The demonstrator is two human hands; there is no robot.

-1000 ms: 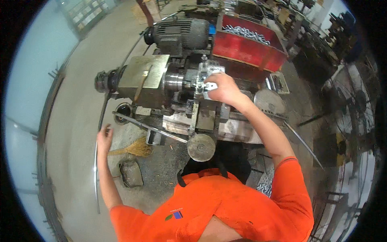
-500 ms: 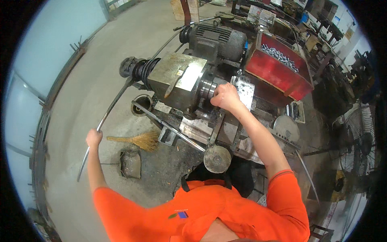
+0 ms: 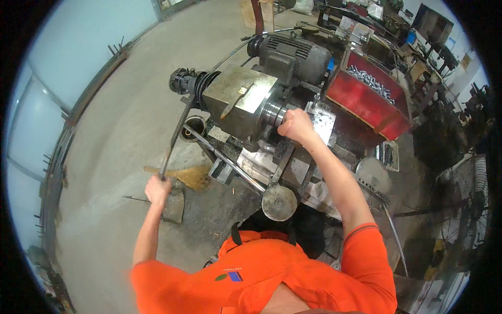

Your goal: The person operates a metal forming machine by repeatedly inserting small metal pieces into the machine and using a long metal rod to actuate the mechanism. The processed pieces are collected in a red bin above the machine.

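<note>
1. Left hand [image 3: 158,189], closed around the lower end of the long lever [image 3: 175,138]. A full wrap near the bar's end should give the best leverage; a steady, even pull would seem preferable to a jerk.
2. Lever, running from the pulley end [image 3: 203,86] of the headstock [image 3: 240,123] down toward the person's left side, above the floor. Its path is best kept clear of the broom [image 3: 192,178], seen beside its lower end.
3. Right hand [image 3: 297,127], fingers curled at the spindle nose [image 3: 272,113]. The fingertips are hidden; whether they grip a part cannot be told. Any part there would call for a square, in-line presentation, held until the lever hand has finished its stroke.
4. Spindle nose, bright and ringed, projecting from the headstock toward the right hand. Bare fingers so close to it demand care: knuckles off the rim, and withdrawal before any rotation.
5. Metal block [image 3: 325,123], just beyond the right hand. Its nearness leaves little room, so the wrist should stay clear of its edge.
6. Second bar [image 3: 232,166], slanting below the headstock toward the round disc [image 3: 278,203]. The right forearm passes safely when well apart from both.
</note>
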